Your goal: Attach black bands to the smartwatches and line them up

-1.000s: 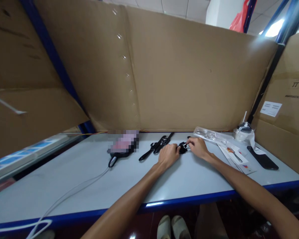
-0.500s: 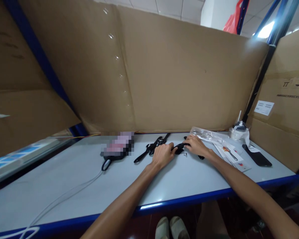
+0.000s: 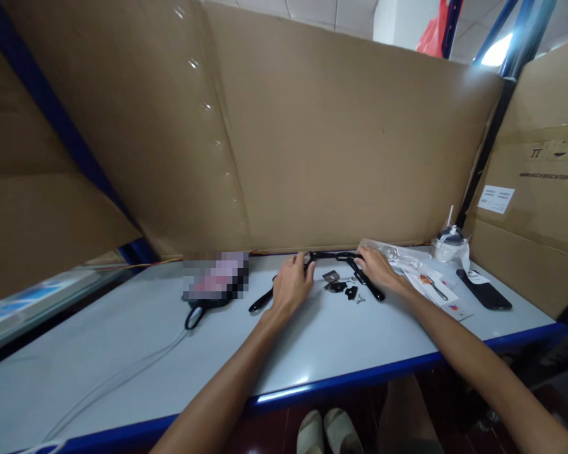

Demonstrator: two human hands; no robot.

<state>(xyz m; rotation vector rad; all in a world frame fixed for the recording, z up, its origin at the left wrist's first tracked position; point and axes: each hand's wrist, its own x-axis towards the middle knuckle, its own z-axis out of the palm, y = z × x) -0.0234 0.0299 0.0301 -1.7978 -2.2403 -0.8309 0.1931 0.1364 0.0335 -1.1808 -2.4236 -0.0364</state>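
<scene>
My left hand (image 3: 292, 282) bends its fingers round a black scraper (image 3: 261, 302). Its handle sticks out at the lower left, and the hand hides its middle. Fingers of my right hand (image 3: 376, 266) close on the end of a slim black tool part (image 3: 344, 256) at the back of the table. Below that hand lies another black handle (image 3: 375, 291), pointing toward me. Between the hands rest a grey metal blade (image 3: 331, 275), a dark pointed blade (image 3: 337, 287), a small black shaped plate (image 3: 351, 292) and a wing screw (image 3: 360, 299).
A phone-like device (image 3: 218, 277), partly pixelated, sits at the left with a looped cable (image 3: 194, 318). To the right lie a clear plastic bag (image 3: 392, 253), printed cards (image 3: 428, 287), a black phone (image 3: 485, 293) and a wrapped cup (image 3: 450, 246). Cardboard (image 3: 350, 157) walls the back.
My hands have moved apart, the left one leftward over the scraper. The black piece between them is gone from there, and loose blades and screws now show on the table.
</scene>
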